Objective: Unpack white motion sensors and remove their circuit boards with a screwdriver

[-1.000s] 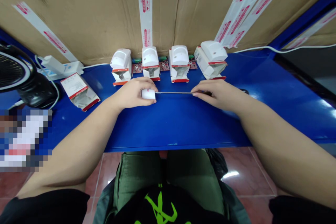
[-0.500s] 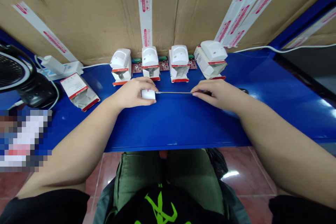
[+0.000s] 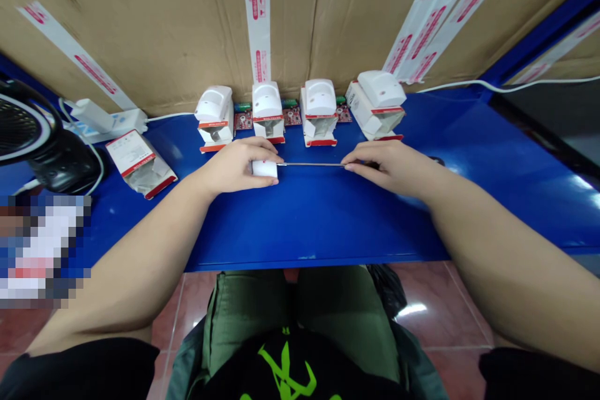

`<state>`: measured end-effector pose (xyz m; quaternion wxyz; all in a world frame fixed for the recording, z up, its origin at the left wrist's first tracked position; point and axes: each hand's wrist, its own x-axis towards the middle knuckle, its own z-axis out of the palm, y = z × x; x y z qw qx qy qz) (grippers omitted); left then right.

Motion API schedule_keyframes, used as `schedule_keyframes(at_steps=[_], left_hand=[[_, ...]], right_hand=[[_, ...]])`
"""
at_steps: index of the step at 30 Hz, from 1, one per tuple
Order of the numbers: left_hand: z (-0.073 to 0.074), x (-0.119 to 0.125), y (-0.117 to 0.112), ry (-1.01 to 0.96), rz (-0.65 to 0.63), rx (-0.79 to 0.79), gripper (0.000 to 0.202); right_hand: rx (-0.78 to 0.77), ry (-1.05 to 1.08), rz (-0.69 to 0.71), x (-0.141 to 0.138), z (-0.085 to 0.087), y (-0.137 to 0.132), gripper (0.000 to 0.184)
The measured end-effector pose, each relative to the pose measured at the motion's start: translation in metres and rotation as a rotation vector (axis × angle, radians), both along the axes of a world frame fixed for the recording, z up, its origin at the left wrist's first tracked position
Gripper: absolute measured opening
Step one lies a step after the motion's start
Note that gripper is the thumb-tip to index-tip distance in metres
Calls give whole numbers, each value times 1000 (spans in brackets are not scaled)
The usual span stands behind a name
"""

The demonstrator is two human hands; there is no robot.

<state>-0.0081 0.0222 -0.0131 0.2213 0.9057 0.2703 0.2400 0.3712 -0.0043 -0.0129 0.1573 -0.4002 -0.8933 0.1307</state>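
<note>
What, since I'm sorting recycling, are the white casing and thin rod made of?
The white casing looks like smooth moulded plastic, from its even, faintly glossy surface. The thin rod looks like metal, from its grey sheen; which metal can't be told.

A hand could pass over the blue workbench [image 3: 309, 219] along the wide stretch between the arms and its front edge. Behind the hands, four white motion sensors [image 3: 319, 97] on opened cartons stood in a close row, with red circuit boards [image 3: 242, 120] in the narrow gaps and a cardboard wall [image 3: 140, 25] backing them. A thin metal shaft [image 3: 309, 164] spanned the gap from the white housing [image 3: 265, 169] in the left hand [image 3: 232, 169] to the right hand [image 3: 389, 169], barring any crossing there. Further left, a black fan [image 3: 23, 131] and an opened carton [image 3: 140, 164] stood in the way, while the blue top ran on past the rightmost sensor.
</note>
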Motion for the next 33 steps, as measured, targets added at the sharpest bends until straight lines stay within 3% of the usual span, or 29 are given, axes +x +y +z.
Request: schedule_keyframes(at_steps=[9,15,20,27,33], left_hand=[[1,0,0,15,14,-13,32],[1,1,0,-1,1,-5,30],[1,1,-1,11,14,-20,29],[2,2,-1,27,19,-15,29],[0,1,0,10,10,5,30]], right_hand=[[13,-1,-4,-1,0,1,39],[-34,-9,-63,-5,3,-2,26],[66,-42,-22,-4,-1,-1,20],[291,-126,-79,-4,-5,-3,34],[294,-175,-67,-3,-1,-3,42]])
